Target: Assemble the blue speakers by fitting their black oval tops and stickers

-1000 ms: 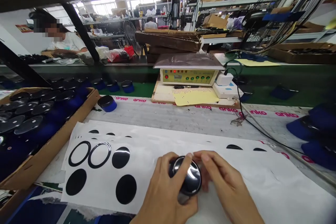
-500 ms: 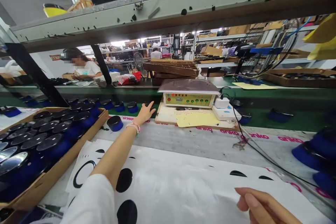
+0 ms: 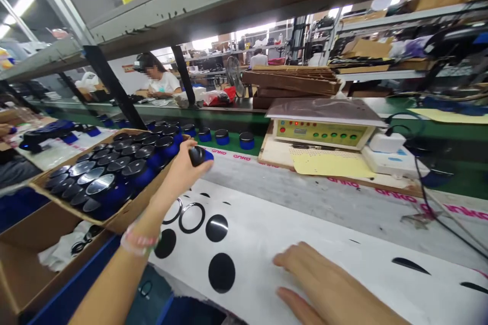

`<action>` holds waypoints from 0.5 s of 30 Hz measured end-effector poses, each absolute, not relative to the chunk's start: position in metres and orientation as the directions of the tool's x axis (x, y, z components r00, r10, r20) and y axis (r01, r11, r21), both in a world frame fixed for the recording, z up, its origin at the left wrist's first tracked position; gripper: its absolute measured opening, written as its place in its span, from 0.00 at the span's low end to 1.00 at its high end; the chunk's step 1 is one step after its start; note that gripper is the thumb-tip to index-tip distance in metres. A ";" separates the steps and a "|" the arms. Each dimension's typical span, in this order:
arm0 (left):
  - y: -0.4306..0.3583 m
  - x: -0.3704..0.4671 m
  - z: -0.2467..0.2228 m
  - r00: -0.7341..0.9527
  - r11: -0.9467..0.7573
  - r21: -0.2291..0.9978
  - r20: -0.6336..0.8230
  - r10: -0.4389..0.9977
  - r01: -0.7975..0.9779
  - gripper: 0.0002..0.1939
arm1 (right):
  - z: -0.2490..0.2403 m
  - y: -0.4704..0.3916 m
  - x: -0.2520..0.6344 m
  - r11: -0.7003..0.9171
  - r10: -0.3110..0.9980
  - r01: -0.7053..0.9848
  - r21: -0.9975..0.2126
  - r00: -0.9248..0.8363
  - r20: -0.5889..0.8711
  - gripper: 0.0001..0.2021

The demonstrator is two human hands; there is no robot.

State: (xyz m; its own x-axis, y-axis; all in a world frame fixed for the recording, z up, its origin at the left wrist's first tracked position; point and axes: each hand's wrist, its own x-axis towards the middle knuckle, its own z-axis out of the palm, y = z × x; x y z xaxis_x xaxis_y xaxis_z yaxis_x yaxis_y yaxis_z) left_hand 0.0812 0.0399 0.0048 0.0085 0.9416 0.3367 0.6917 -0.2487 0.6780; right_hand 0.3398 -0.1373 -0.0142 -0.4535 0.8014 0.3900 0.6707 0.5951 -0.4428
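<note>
A short, round blue cylinder with a glossy black top [image 3: 197,156] is tilted in the left hand [image 3: 182,170], grasped between the thumb and fingers. It is near the table's far edge, just beside the far right corner of a shallow brown cardboard box [image 3: 127,209] packed with similar pieces. The step in hand, as I judge it, is handling this single piece beside the box; moving it calls for a steady grip on its sides and clearance from the box wall.

The right hand [image 3: 320,274] has nothing in its grasp, its thumb apart from the fingers, over a large white sheet [image 3: 259,228]; whether it touches the sheet, I cannot tell. Toward the sheet's left end are flat black discs [image 3: 221,272] and thin black rings [image 3: 203,218].

Beyond the far edge of the grey table [image 3: 274,190], more blue-and-black pieces [image 3: 246,140] stand in a row on a green surface [image 3: 234,143]. Right of them is a cream control unit with green buttons [image 3: 320,131], behind a yellow paper [image 3: 331,164].
</note>
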 end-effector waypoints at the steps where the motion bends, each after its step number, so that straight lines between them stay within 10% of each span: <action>1: 0.018 0.086 -0.004 -0.007 -0.269 0.728 0.352 0.936 0.630 0.31 | -0.011 -0.128 0.324 0.644 0.765 0.657 -0.392 -0.560 0.318 0.07; 15: -0.045 0.110 -0.065 -0.250 -0.228 0.973 0.228 0.941 0.028 0.26 | -0.026 -0.074 0.248 0.898 0.439 0.430 -0.097 -0.893 0.099 0.11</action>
